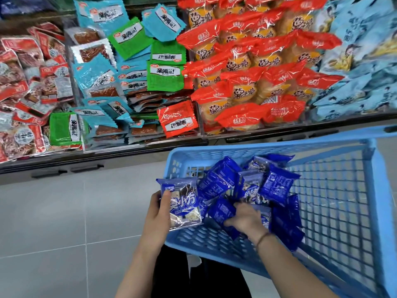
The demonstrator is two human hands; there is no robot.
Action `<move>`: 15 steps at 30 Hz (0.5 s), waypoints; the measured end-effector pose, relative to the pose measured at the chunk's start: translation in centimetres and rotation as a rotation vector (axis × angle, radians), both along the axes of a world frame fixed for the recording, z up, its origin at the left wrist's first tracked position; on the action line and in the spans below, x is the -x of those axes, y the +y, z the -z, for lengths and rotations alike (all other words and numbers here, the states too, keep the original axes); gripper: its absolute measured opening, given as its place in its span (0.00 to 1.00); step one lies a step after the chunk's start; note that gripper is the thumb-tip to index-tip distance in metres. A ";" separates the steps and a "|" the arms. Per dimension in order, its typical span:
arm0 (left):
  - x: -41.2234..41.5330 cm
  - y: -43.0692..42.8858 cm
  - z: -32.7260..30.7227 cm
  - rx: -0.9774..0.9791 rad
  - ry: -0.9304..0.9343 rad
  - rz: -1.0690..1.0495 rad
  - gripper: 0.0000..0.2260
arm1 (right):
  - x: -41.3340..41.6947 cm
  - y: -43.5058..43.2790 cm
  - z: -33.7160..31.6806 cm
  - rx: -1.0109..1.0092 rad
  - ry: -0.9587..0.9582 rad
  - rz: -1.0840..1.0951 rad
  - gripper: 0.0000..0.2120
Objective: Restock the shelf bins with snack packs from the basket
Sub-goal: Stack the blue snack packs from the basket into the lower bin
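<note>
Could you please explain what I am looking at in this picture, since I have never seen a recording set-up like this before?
There is no machine here. A person wears one wide-angle camera on the head, looking forward and down, so the two bare arms at the bottom are the person's own. The left hand holds a blue snack pack at the edge of the light blue basket. The right hand reaches into the basket, and its fingers seem to close on a dark blue pack in the pile of similar packs. Behind, the shelf bins hold red-orange packs, teal and green packs, pale blue packs and, at far left, red packs. Below is a grey tiled floor.
</note>
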State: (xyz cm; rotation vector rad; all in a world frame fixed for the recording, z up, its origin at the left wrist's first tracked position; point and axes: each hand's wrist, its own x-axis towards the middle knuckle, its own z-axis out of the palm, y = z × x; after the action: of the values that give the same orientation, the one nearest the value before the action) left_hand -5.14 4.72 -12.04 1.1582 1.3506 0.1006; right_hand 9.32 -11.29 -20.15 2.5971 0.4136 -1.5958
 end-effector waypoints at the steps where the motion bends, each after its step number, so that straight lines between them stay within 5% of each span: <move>1: -0.1 -0.1 0.1 -0.013 0.005 0.001 0.08 | -0.2 0.0 -0.7 -0.081 0.055 0.139 0.23; 3: -0.4 -0.6 0.4 -0.070 0.026 0.025 0.08 | -0.4 -0.1 -2.8 -0.302 0.025 0.368 0.11; 6: -1.1 -1.9 1.1 -0.133 0.033 0.041 0.08 | 0.8 0.2 -6.3 -0.579 -0.177 0.537 0.13; 15: -2.7 -4.2 0.6 -0.095 0.019 0.009 0.08 | 4.5 0.6 -9.6 -0.914 -0.251 0.281 0.10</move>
State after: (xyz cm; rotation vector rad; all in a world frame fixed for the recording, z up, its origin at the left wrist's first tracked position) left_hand -2.44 0.51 -12.67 1.2471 1.3694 0.1493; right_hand 4.82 -10.73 -10.56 3.6053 0.9823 -1.2925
